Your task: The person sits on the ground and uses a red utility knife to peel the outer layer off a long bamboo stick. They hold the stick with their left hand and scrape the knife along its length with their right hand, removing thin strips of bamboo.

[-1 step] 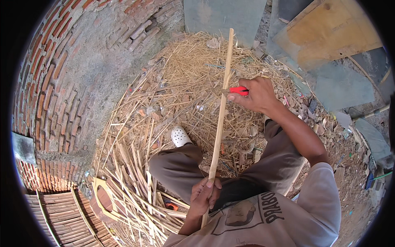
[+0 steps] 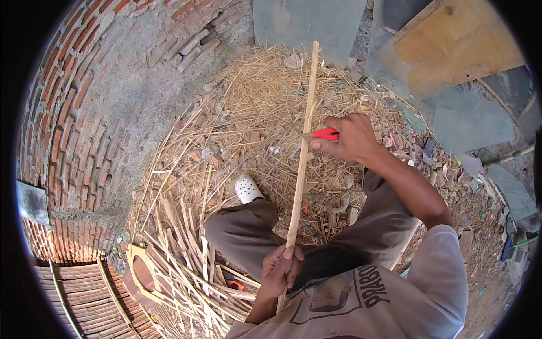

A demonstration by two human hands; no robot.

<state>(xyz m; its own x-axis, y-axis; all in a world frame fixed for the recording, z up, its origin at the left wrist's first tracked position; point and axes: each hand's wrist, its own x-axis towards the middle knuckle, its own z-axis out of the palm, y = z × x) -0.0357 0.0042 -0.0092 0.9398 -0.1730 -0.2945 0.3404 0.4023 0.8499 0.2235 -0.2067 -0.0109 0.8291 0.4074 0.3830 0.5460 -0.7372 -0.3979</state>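
A long, pale bamboo strip runs from my lap away from me, standing out over the ground between my legs. My left hand is closed around its near part, close to my shirt. Farther up, my right hand is closed on the red handle of a knife. The knife's blade lies across the strip, and a raised sliver shows on the strip just beyond it. Much of the handle is hidden in my fingers.
Thin shavings cover the ground ahead. A heap of cut strips lies to my left, with an orange-handled tool among it. A brick wall rises at left; flat grey and tan sheets lean at far right.
My right hand and the knife have slid a little way toward me along the strip. The strip's far end has shifted slightly left. My left hand keeps its hold.
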